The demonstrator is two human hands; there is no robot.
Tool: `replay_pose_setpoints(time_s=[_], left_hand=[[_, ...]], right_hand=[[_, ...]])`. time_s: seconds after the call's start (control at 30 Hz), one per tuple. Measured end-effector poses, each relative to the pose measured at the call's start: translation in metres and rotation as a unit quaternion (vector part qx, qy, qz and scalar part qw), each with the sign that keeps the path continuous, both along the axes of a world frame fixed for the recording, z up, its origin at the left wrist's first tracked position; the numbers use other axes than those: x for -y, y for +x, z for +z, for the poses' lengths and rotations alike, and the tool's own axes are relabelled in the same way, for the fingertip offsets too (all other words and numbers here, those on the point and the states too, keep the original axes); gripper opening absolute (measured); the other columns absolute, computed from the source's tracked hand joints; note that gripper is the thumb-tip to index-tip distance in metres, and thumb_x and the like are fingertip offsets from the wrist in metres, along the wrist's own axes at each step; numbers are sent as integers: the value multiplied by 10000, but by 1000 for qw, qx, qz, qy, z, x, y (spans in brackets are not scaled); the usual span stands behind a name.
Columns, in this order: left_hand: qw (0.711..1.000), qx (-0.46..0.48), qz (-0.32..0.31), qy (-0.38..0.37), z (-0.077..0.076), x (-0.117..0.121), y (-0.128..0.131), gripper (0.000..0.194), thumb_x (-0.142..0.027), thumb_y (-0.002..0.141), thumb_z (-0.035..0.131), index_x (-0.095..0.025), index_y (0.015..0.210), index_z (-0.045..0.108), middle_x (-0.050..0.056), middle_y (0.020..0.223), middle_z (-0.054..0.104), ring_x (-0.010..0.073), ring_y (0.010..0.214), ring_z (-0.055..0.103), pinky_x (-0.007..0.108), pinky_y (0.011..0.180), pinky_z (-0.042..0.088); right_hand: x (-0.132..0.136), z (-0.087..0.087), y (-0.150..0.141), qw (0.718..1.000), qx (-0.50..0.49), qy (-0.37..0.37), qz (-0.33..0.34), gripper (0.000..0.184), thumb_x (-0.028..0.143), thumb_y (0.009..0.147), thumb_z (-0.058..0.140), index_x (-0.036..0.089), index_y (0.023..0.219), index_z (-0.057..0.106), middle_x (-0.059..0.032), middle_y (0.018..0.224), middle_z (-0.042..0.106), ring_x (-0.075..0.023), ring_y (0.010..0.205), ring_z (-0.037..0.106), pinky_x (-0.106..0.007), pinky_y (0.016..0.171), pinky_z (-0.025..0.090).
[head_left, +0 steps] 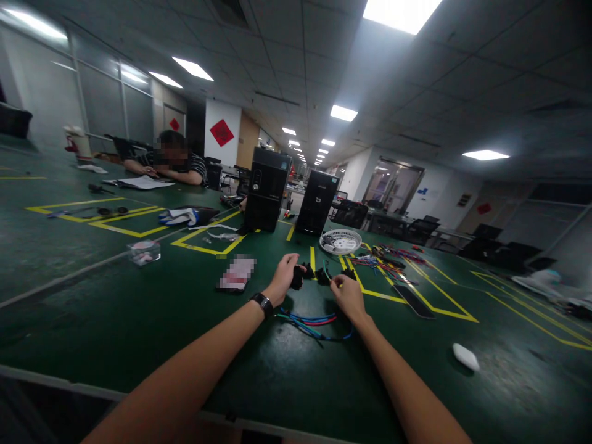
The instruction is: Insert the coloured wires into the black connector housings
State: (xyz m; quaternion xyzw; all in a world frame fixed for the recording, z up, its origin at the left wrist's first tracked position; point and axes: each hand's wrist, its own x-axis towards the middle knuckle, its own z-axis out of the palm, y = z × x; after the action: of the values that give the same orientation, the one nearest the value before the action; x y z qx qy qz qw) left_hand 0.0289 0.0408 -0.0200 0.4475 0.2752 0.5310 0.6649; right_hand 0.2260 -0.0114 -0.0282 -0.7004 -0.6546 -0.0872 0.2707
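Note:
My left hand [283, 277] is closed around a black connector [298, 276] at the end of a cable bundle. My right hand [346, 295] pinches a thin wire beside more black connectors [322, 275]. Blue, red and green cables [311, 324] trail from the connectors across the green table [139, 320] between my wrists. A black watch [261, 303] sits on my left wrist.
Two black computer towers [267, 190] [317, 202] stand behind my hands, with a white round basket [341, 242] and a heap of coloured cables [388, 259] to the right. A phone [235, 275], a clear box [143, 251] and a white object [466, 356] lie around. Another person [171, 161] leans on the table far left.

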Motion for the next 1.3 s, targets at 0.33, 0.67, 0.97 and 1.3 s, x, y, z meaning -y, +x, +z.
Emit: replay_pose_setpoints(time_s=[0.33, 0.67, 0.97, 1.3], left_hand=[[984, 166, -69, 20, 23, 3, -16, 328, -368, 873, 444, -174, 1133, 488, 77, 819, 672, 180, 577, 638, 308, 522, 509], [986, 156, -46, -25, 10, -1, -11, 358, -337, 860, 456, -169, 1176, 447, 100, 828, 698, 176, 553, 638, 303, 533, 506], [986, 158, -4, -55, 5, -6, -9, 322, -206, 824, 381, -128, 1129, 450, 116, 758, 699, 173, 508, 628, 277, 510, 489], [981, 170, -34, -82, -2, -8, -6, 318, -274, 848, 462, -167, 1145, 434, 126, 872, 692, 175, 532, 631, 303, 517, 488]], right_hand=[[14, 2, 4, 971, 29, -17, 237, 156, 240, 904, 502, 181, 871, 642, -62, 897, 614, -167, 806, 584, -269, 732, 437], [27, 19, 12, 949, -20, -135, 283, 133, 303, 800, 660, 175, 816, 694, -46, 885, 653, -172, 834, 594, -277, 757, 442], [41, 34, -15, 906, -28, -270, 324, 143, 252, 713, 677, 179, 830, 713, -21, 835, 699, -145, 747, 614, -216, 645, 432], [46, 38, -24, 914, 58, -254, 310, 191, 148, 691, 585, 160, 854, 683, -17, 758, 659, -118, 642, 556, -199, 579, 380]])
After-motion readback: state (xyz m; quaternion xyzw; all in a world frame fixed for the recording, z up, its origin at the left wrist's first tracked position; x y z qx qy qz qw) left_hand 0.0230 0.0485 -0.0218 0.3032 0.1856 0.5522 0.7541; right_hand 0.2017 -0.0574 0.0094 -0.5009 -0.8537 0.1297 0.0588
